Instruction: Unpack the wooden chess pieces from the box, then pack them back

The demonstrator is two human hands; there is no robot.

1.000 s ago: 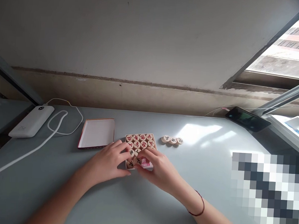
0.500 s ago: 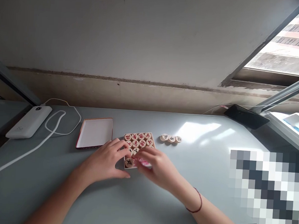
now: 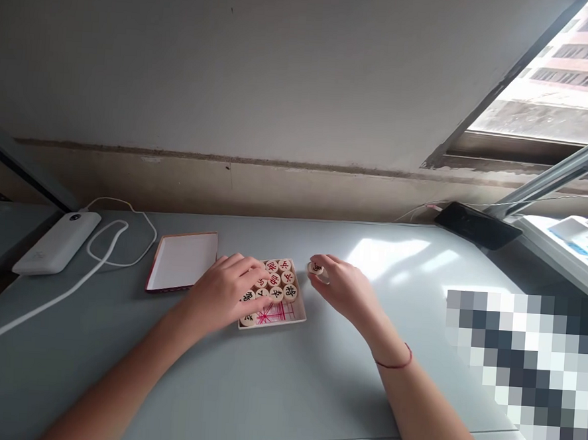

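A shallow open box (image 3: 297, 311) holds several round wooden pieces with red or black characters, and part of its pink-patterned bottom shows at the front. My left hand (image 3: 227, 292) lies over the box's left side, fingers apart, covering some pieces. To the right of the box, my right hand (image 3: 344, 286) pinches a round piece with a black character (image 3: 315, 268) between thumb and fingers. Any other pieces by that hand are hidden behind it.
A white-lined lid (image 3: 182, 263) lies left of the box. At the far left are a white power bank (image 3: 58, 243) and its looping cable (image 3: 118, 232). A dark phone-like slab (image 3: 477, 226) rests at the back right.
My right hand has moved from the box to the right and has taken hold of a piece. More pieces show in the box's third row. My left hand has shifted slightly over the box.
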